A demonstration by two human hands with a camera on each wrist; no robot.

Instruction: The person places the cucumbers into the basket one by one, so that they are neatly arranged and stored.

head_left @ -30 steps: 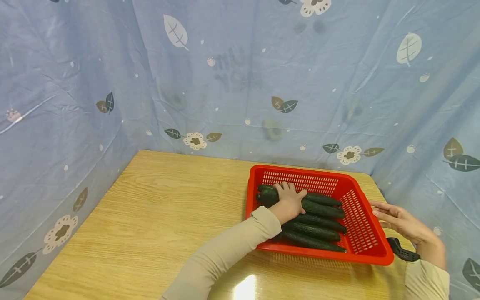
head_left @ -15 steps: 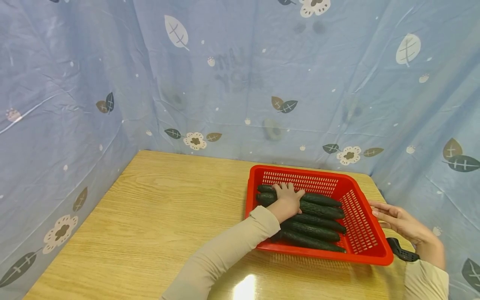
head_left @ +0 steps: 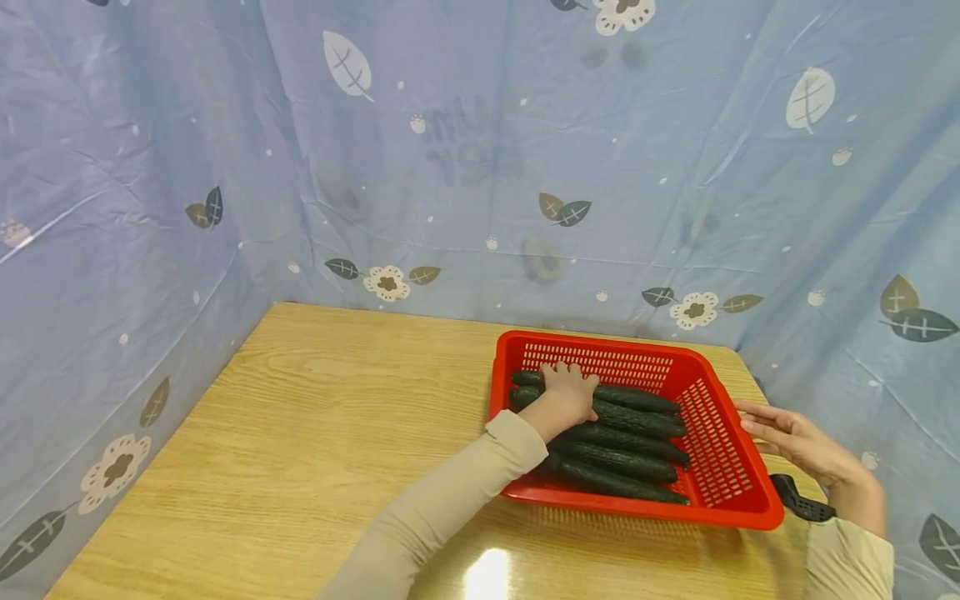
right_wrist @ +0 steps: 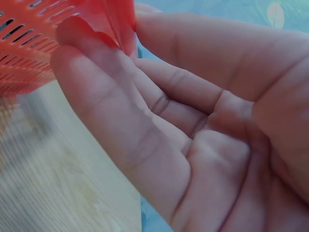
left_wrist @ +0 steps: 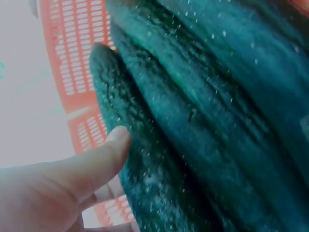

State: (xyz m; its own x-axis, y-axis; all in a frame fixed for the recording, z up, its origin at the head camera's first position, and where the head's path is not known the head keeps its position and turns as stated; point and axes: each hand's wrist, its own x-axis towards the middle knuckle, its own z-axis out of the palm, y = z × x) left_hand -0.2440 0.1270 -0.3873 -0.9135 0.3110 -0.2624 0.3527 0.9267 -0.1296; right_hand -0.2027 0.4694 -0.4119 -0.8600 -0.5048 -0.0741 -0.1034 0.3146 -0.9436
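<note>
Several dark green cucumbers (head_left: 630, 442) lie side by side in a red plastic basket (head_left: 645, 515). My left hand (head_left: 566, 396) reaches into the basket over the back cucumbers. In the left wrist view its thumb presses the side of the outermost cucumber (left_wrist: 145, 159), with the other fingers partly hidden behind that cucumber. My right hand (head_left: 798, 442) is at the basket's right end. In the right wrist view, the thumb and fingers of this hand (right_wrist: 193, 125) hold the basket's red rim (right_wrist: 111, 24) between them.
The basket stands at the right side of a wooden table (head_left: 322, 433). A blue patterned cloth (head_left: 450, 167) hangs behind the table and along both sides. A black strap piece (head_left: 802, 500) sits at the right wrist.
My left hand has shifted slightly left over the cucumbers and its fingers have drawn in a little. The right hand keeps its place on the basket. The head view has moved slightly.
</note>
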